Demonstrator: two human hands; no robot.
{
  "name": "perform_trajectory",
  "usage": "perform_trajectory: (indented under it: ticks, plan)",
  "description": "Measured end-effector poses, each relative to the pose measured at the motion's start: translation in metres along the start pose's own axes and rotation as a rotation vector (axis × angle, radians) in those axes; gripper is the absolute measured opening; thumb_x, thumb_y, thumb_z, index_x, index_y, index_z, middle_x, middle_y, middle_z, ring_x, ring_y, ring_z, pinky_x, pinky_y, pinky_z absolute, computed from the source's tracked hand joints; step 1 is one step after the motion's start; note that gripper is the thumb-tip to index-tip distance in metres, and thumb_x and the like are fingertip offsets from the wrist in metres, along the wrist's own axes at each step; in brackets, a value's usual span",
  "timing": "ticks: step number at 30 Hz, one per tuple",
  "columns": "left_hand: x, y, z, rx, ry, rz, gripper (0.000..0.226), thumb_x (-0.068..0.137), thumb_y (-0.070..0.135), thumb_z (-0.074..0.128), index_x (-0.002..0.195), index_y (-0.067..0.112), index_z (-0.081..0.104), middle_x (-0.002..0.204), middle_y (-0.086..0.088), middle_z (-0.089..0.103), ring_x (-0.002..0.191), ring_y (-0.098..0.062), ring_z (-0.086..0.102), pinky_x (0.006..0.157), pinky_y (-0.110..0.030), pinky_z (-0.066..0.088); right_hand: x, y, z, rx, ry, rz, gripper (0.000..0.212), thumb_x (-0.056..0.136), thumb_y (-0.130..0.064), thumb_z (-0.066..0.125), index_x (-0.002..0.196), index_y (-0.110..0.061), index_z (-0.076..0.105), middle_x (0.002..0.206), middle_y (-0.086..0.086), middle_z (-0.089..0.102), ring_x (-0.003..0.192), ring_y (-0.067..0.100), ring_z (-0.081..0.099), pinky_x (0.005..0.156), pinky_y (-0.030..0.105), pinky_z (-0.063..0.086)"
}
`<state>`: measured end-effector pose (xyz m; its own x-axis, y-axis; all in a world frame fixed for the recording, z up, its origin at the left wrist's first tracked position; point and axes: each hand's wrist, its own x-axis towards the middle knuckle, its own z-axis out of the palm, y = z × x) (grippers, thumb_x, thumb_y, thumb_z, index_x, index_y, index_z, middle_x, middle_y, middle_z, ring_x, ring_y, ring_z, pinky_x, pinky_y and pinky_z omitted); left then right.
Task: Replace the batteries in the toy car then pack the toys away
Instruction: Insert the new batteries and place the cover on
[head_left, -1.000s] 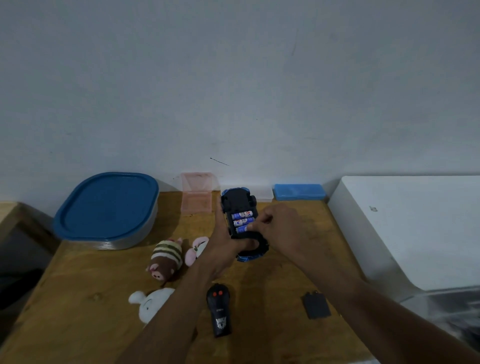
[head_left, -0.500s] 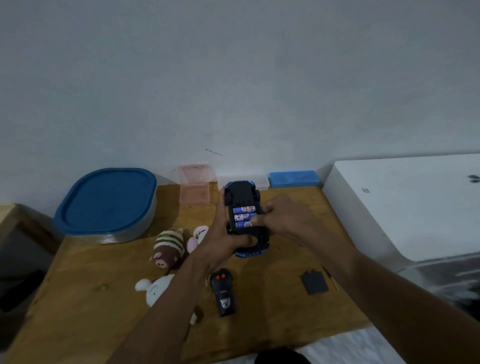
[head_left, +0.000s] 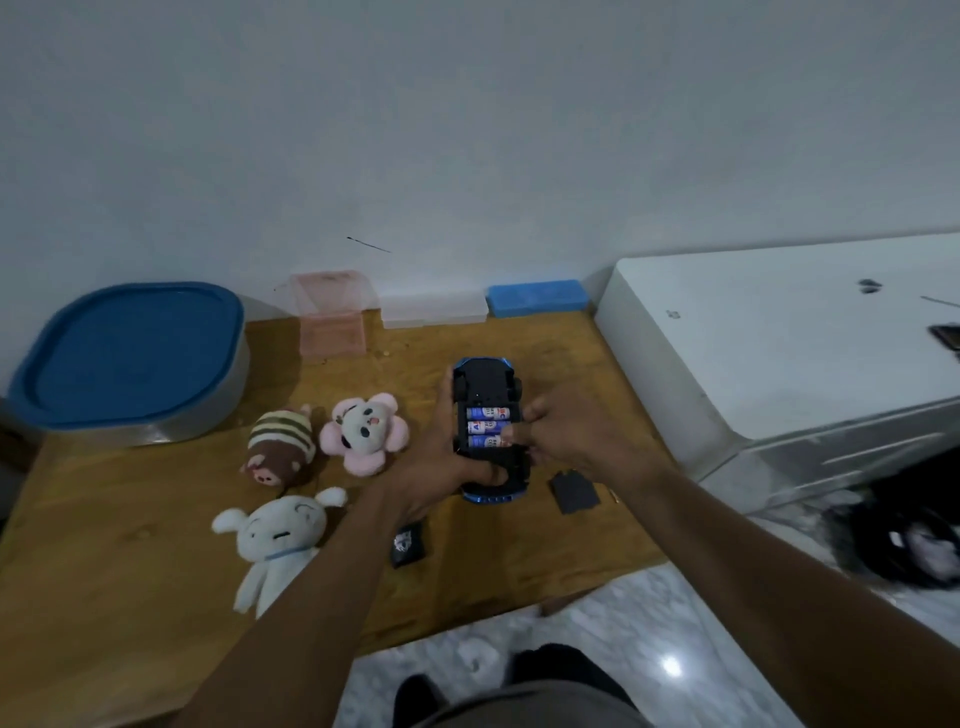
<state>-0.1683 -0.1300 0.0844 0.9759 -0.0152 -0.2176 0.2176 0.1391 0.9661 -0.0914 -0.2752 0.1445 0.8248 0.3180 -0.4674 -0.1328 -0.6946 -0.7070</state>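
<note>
Gripping the toy car (head_left: 485, 385), left hand (head_left: 440, 467) (right hand (head_left: 576, 432) pinches batteries (head_left: 485, 414)).

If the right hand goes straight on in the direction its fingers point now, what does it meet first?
The right hand points left across the upturned toy car, fingertips apparently pinching at the batteries in its open bay. So the batteries come first; beyond lies the left hand gripping the car.

left hand (head_left: 439, 467) gripping, right hand (head_left: 569, 436) pinching
</note>
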Motion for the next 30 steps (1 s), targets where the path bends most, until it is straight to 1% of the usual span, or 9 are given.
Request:
perform_trajectory:
  ticks: [2, 6, 9, 12, 15, 18, 24, 26, 30]
  plan:
    - [0.000, -0.009, 0.012, -0.005, 0.001, -0.011, 0.127, 0.065, -0.016, 0.072, 0.148, 0.049, 0.001, 0.132, -0.008, 0.059, 0.114, -0.029, 0.063, 0.094, -0.058, 0.050, 0.000, 0.015, -0.005, 0.012, -0.026, 0.027, 0.023, 0.084, -0.015, 0.073, 0.096, 0.004, 0.068, 0.093, 0.014, 0.071, 0.079, 0.020, 0.069, 0.063, 0.027, 0.059]
    - [-0.003, -0.030, 0.035, -0.056, 0.098, -0.070, 0.122, 0.062, -0.020, 0.070, 0.148, 0.045, 0.012, 0.129, -0.007, 0.060, 0.114, -0.024, 0.062, 0.092, -0.048, 0.054, 0.005, 0.046, -0.020, 0.068, -0.095, 0.067, 0.019, 0.089, -0.020, 0.068, 0.100, -0.003, 0.068, 0.098, 0.013, 0.072, 0.090, 0.021, 0.070, 0.079, 0.032, 0.059]
    - [-0.010, -0.048, 0.049, -0.061, 0.150, -0.146, 0.125, 0.060, -0.020, 0.069, 0.148, 0.047, 0.011, 0.130, -0.003, 0.059, 0.114, -0.023, 0.061, 0.094, -0.047, 0.053, 0.012, 0.081, -0.044, -0.235, -0.005, 0.000, 0.015, 0.088, -0.023, 0.068, 0.096, -0.010, 0.071, 0.092, 0.004, 0.070, 0.085, 0.017, 0.065, 0.067, 0.025, 0.052]
    - [-0.015, -0.062, 0.060, -0.089, 0.226, -0.186, 0.127, 0.059, -0.018, 0.071, 0.147, 0.050, 0.011, 0.132, 0.001, 0.058, 0.114, -0.022, 0.061, 0.095, -0.048, 0.052, 0.018, 0.116, -0.059, -0.482, 0.004, -0.054, 0.022, 0.081, -0.029, 0.073, 0.099, -0.016, 0.072, 0.098, 0.000, 0.069, 0.090, 0.015, 0.062, 0.076, 0.027, 0.052]
    - [-0.021, -0.069, 0.072, -0.119, 0.298, -0.196, 0.126, 0.057, -0.014, 0.073, 0.146, 0.052, 0.014, 0.133, 0.004, 0.057, 0.116, -0.021, 0.060, 0.094, -0.047, 0.052, 0.021, 0.132, -0.061, -0.622, -0.035, -0.146, 0.031, 0.079, -0.037, 0.073, 0.105, -0.022, 0.069, 0.099, -0.002, 0.068, 0.082, 0.010, 0.056, 0.062, 0.022, 0.044]
    - [-0.025, -0.071, 0.083, -0.163, 0.351, -0.196, 0.123, 0.066, -0.026, 0.064, 0.147, 0.051, 0.012, 0.131, 0.006, 0.058, 0.111, -0.019, 0.063, 0.089, -0.043, 0.054, 0.030, 0.134, -0.060, -0.680, -0.082, -0.219, 0.038, 0.080, -0.039, 0.071, 0.112, -0.020, 0.062, 0.102, 0.002, 0.063, 0.082, 0.014, 0.053, 0.050, 0.020, 0.029]
    - [-0.034, -0.074, 0.090, -0.188, 0.446, -0.168, 0.113, 0.070, -0.026, 0.062, 0.128, 0.064, 0.028, 0.126, 0.006, 0.061, 0.110, -0.021, 0.065, 0.084, -0.048, 0.056, 0.044, 0.143, -0.055, -0.783, -0.114, -0.263, 0.050, 0.082, -0.042, 0.070, 0.125, -0.021, 0.055, 0.118, 0.008, 0.053, 0.101, 0.026, 0.057, 0.077, 0.033, 0.045]
    - [-0.034, -0.072, 0.089, -0.192, 0.450, -0.152, 0.115, 0.069, -0.027, 0.062, 0.130, 0.063, 0.027, 0.130, 0.004, 0.059, 0.112, -0.022, 0.064, 0.083, -0.044, 0.056, 0.045, 0.144, -0.055, -0.798, -0.122, -0.270, 0.049, 0.083, -0.041, 0.070, 0.126, -0.021, 0.056, 0.119, 0.008, 0.052, 0.101, 0.027, 0.057, 0.078, 0.033, 0.046]
    - [-0.033, -0.069, 0.083, -0.203, 0.417, -0.152, 0.126, 0.066, -0.024, 0.067, 0.143, 0.060, 0.012, 0.136, 0.001, 0.056, 0.115, -0.027, 0.062, 0.091, -0.051, 0.052, 0.045, 0.139, -0.054, -0.738, -0.129, -0.253, 0.048, 0.078, -0.033, 0.076, 0.118, -0.014, 0.058, 0.116, 0.009, 0.053, 0.098, 0.027, 0.058, 0.076, 0.033, 0.046]
